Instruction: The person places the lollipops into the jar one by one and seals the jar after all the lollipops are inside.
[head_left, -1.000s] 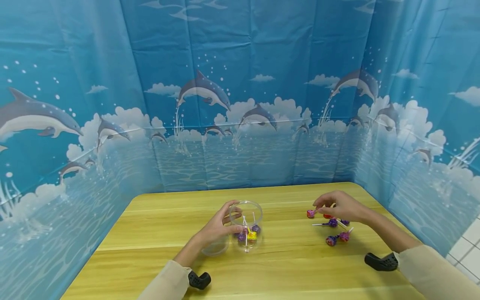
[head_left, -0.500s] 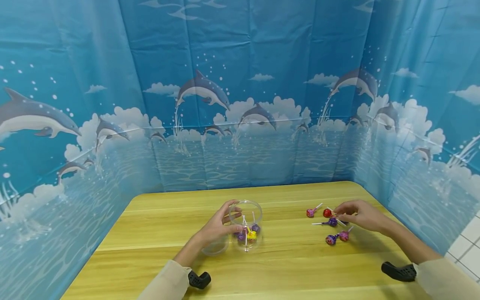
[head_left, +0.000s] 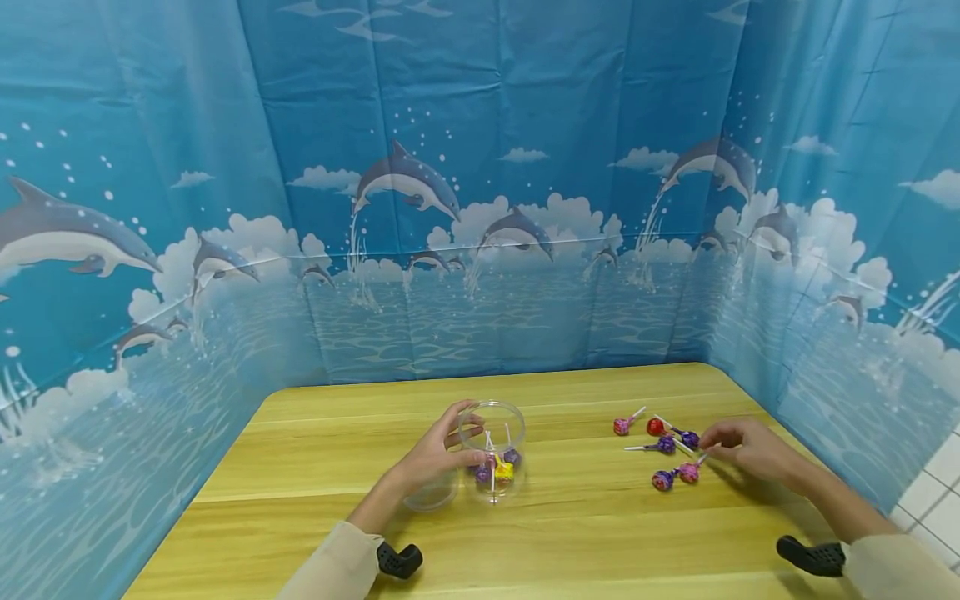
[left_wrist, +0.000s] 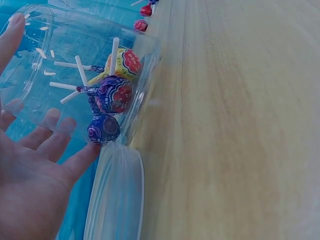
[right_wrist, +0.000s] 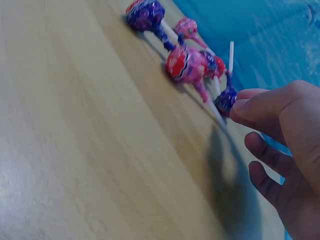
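My left hand (head_left: 431,454) holds a clear plastic jar (head_left: 520,421), thumb on the near side and fingers round the far side. Inside lie several wrapped lollipops, among them a yellow lollipop (left_wrist: 127,64) and purple ones. A round clear lid (left_wrist: 120,195) lies beside the jar, partly behind the hand. My right hand (head_left: 753,450) hovers at the right-hand group of lollipops, fingers loosely bent. Its thumb and forefinger tips come close to the stick of a pink lollipop (right_wrist: 186,66). In the right wrist view they overlap a purple lollipop (right_wrist: 226,101).
More lollipops lie on the wooden table (head_left: 315,467): a pink one (head_left: 622,426) furthest left, a red one (head_left: 656,427), and purple ones (head_left: 663,480). A blue dolphin-print curtain (head_left: 450,325) stands around the table's back and sides.
My right hand has moved right and toward me, from the pink and red lollipops at the back to the group's right side. The left hand and jar stay put.
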